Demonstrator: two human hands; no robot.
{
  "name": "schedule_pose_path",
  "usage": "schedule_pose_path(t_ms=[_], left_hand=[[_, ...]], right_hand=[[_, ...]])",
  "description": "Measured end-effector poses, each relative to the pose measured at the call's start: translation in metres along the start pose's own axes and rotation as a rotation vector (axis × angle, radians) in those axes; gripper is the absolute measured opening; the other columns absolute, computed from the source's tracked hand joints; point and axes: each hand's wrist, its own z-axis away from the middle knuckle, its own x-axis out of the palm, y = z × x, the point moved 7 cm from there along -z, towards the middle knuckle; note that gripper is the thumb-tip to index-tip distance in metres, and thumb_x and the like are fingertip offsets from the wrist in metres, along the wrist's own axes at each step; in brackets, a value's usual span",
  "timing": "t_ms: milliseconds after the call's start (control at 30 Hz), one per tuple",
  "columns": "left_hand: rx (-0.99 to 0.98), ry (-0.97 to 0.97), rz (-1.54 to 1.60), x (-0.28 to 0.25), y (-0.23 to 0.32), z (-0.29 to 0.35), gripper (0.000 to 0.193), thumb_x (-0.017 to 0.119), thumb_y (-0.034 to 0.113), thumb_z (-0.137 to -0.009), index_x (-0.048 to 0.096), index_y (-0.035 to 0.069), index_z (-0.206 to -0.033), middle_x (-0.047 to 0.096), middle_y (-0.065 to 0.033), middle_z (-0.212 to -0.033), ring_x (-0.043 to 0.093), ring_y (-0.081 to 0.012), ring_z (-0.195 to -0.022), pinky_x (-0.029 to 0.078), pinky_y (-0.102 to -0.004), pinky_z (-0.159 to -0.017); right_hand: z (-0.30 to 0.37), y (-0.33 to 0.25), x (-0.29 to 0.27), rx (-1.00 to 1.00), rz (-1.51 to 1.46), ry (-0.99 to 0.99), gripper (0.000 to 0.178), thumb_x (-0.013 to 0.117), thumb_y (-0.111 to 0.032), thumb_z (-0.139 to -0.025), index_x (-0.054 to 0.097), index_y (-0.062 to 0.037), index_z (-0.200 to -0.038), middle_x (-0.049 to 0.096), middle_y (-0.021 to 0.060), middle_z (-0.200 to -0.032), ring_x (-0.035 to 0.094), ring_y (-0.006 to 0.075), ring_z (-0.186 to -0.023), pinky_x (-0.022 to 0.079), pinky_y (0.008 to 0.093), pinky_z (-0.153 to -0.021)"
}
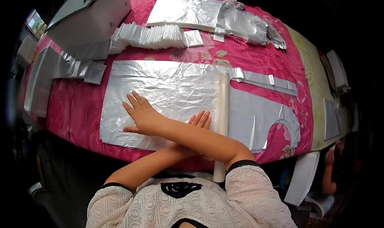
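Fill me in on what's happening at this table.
A person works with bare forearms crossed, right over left, above silvery plastic sheeting on a pink cloth. The right hand, fingers spread, is over the sheeting's left part. The left hand reaches under the right forearm, its fingers extended beside a pale tube lying across the sheeting. Neither hand grips anything. Farther back are a row of folded silvery packets and another silvery pile.
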Motion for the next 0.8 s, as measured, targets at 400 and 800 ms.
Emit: schedule_pose_path(t_ms=[400, 800], left_hand=[[-0.356, 0.163, 0.196, -0.109, -0.060, 0.139, 0.045, 0.061, 0.001, -0.074, 0.052, 0.000, -0.117, 0.048, -0.0170, -0.129, 0.047, -0.0333, -0.119, 0.039, -0.0384, -0.097], [-0.654, 0.536, 0.501, -0.145, -0.083, 0.213, 0.034, 0.051, 0.000, -0.084, 0.052, -0.001, -0.118, 0.052, -0.0154, -0.126, 0.052, -0.0231, -0.113, 0.040, -0.0315, -0.095]], right_hand=[[0.257, 0.067, -0.124, 0.169, 0.248, 0.083, 0.056, 0.043, -0.047, -0.090, 0.050, -0.0041, -0.126, 0.045, 0.0142, -0.135, 0.038, 0.0331, -0.127, 0.030, 0.0435, -0.104], [0.070, -0.121, -0.020, -0.514, -0.676, -0.219, 0.040, 0.057, -0.035, -0.086, 0.059, -0.0037, -0.110, 0.062, 0.0150, -0.104, 0.058, 0.0310, -0.099, 0.045, 0.0396, -0.087]])
